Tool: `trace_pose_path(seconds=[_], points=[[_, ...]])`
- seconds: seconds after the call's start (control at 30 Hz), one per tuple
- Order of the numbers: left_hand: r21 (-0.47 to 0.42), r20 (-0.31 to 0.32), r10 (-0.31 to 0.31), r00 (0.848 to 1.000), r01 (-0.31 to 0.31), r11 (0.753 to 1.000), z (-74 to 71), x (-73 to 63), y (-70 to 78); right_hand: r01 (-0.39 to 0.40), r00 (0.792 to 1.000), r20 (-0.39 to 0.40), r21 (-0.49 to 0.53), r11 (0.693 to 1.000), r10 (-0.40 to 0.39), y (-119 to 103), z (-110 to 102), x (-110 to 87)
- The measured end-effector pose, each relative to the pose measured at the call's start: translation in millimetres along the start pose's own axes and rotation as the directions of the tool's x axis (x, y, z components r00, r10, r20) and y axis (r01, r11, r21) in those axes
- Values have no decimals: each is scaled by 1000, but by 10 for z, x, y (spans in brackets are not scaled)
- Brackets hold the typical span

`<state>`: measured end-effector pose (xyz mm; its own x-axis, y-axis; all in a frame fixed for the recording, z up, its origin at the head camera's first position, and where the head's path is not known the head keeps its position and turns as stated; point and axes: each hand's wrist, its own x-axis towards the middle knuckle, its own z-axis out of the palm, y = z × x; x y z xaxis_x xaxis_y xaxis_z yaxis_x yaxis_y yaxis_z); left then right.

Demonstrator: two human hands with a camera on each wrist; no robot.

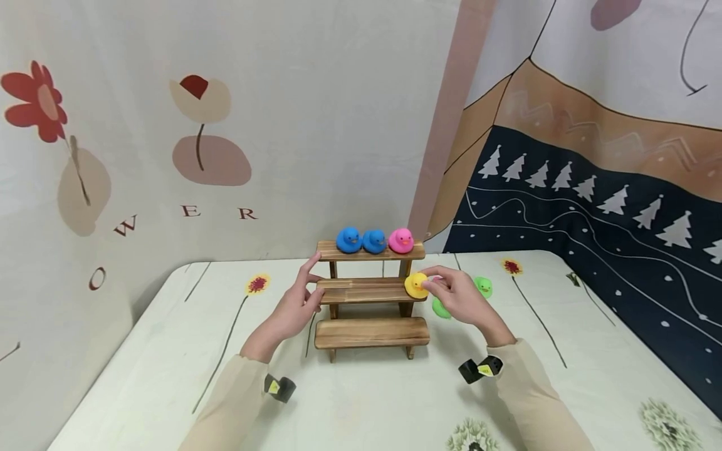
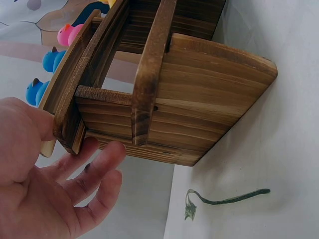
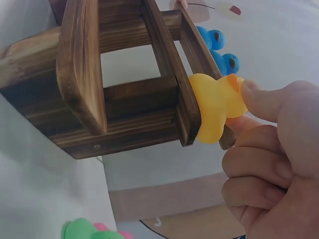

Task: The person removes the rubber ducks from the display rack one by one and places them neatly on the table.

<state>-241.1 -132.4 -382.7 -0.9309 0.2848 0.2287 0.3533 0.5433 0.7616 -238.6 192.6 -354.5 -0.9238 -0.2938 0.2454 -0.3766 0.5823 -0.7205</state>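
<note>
A three-step wooden display stand (image 1: pixel 372 332) is at the middle of the table. My left hand (image 1: pixel 290 307) holds its left end, thumb and fingers at the ends of the upper steps; in the left wrist view the fingers are bent beside the wood. My right hand (image 1: pixel 459 294) pinches a yellow rubber duck (image 3: pixel 212 104) between thumb and index finger at the right end of the middle step. Along the top step sit two blue ducks (image 1: pixel 349 240) and a pink duck (image 1: pixel 401 240).
Green ducks (image 1: pixel 483 287) lie on the table right of the stand, partly hidden by my right hand. A bit of pink (image 3: pixel 124 234) shows beside the green in the right wrist view. A printed cloth (image 1: pixel 316 125) hangs behind the table.
</note>
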Motion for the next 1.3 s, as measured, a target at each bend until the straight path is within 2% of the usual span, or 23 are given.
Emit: trace_pose_path(seconds=[0.2,0.4,0.67,0.9,1.13,1.3], points=[[-3,24,-2,1000,2,1000,4,-5,4,-32,999,2,15,999,32,36,-74,-86],[5,-1,-9,1000,9,1000,-17,-9,3,-12,1000,10,14,1000,12,46,-134,-108],[12,6,-4,1000,4,1000,-14,1,-2,-68,998,12,-8,998,68,72,-230,-188],[13,8,-6,1000,6,1000,-12,11,-5,-84,996,0,-44,996,84,125,-309,-237],[14,5,5,1000,-5,1000,-8,12,-1,-150,989,-4,-73,986,150,223,-352,-283],[12,4,-4,1000,4,1000,-15,6,4,-165,986,-3,-58,985,166,285,-347,-312]])
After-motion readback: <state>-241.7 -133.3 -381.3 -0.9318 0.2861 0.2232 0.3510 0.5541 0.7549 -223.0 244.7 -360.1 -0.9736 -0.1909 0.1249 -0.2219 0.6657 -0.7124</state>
